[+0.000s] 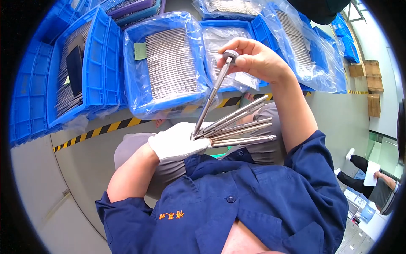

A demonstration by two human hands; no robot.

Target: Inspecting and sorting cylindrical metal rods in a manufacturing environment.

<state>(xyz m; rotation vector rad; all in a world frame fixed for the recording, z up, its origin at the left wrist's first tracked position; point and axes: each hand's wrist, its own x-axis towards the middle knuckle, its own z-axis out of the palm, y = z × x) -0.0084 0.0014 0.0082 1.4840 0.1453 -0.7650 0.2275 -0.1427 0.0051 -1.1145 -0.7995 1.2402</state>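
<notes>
My left hand point(175, 139), in a white glove, is closed around one end of several slim metal shafts point(241, 125). They fan out to the right over my lap and have small holes or marks along them. One metal shaft point(212, 95) stands apart from the fan, slanting up toward my bare right hand point(262, 59). Between its thumb and fingers, my right hand pinches a dark round metal piece point(230, 54) with a ridged rim. It sits at the upper end of that shaft; whether the shaft passes into it I cannot tell.
In front stands a blue crate point(133, 91) lined with clear plastic, holding rows of metal shafts and a green note point(140, 51). A stacked crate point(99, 63) with a dark flat object point(74, 70) is at left. More crates point(319, 67) are at right. Another person point(372, 186) appears far right.
</notes>
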